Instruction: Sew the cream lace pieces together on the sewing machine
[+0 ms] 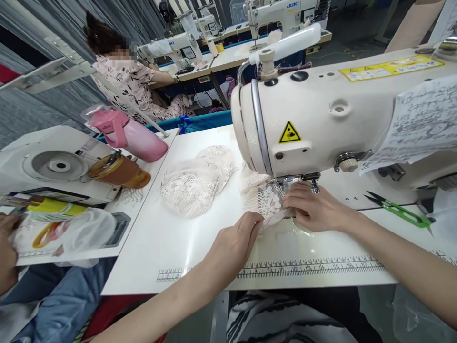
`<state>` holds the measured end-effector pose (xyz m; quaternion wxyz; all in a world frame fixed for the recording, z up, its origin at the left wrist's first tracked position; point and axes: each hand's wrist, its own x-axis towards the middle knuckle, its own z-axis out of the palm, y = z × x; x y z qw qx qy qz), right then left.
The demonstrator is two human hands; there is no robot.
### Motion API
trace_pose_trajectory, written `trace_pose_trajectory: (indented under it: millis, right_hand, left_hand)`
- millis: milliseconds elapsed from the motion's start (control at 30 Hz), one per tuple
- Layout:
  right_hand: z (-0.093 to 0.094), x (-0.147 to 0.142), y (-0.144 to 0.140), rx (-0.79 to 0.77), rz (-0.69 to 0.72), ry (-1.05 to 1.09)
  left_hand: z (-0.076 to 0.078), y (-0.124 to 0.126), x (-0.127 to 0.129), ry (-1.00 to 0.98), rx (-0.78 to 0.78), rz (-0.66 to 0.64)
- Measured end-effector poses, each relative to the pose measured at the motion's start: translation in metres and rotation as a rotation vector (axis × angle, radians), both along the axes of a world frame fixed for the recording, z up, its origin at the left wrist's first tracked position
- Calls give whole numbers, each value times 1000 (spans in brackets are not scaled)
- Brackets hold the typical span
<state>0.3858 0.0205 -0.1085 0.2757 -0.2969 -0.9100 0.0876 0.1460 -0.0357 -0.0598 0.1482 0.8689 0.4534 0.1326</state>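
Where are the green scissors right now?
The green scissors lie on the table at the right, beyond the right hand, beside the sewing machine.

Left hand (233, 245) bare, no glove, no ring visible. Right hand (316, 209) bare too. Both forearms uncovered, no sleeves, watch or bracelet in view. Black-and-white patterned garment (282, 319) over lap.
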Motion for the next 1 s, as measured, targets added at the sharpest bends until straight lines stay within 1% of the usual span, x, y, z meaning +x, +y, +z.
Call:
trace_pose_trajectory:
  millis: [67,100,167,233,367,500,600,700,833,933,1000]
  right_hand:
    - [-1,0,0,-23,-1,-2]
    - [-2,0,1,-27,0,0]
    - [-4,0,1,-18,9,10]
    - [-5,1,2,-7,26,16]
    - [-5,3,3,-2,53,11]
    - [-5,5,2,-21,58,-7]
    - [-5,5,1,-56,32,-82]
    - [-4,3,0,-30,12,-147]
    - [-4,2,2,53,59,-105]
    - [-2,2,3,47,109,-51]
    - [0,2,3,61,119,-3]
  left_hand:
    - [6,6,0,66,-66,-5]
    - [7,10,1,96,-77,-42]
    - [5,18,3,131,-41,-145]
    - [-1,25,6,131,52,-220]
    - [-15,40,16,107,217,-278]
    - [-24,48,23,98,418,-372]
    - [-30,47,24,45,529,-381]
    - [-35,46,23,-1,527,-358]
    - [-36,46,19,-26,495,-335]
    - [-35,47,16,11,563,-325]
    - [-35,48,15,26,615,-310]
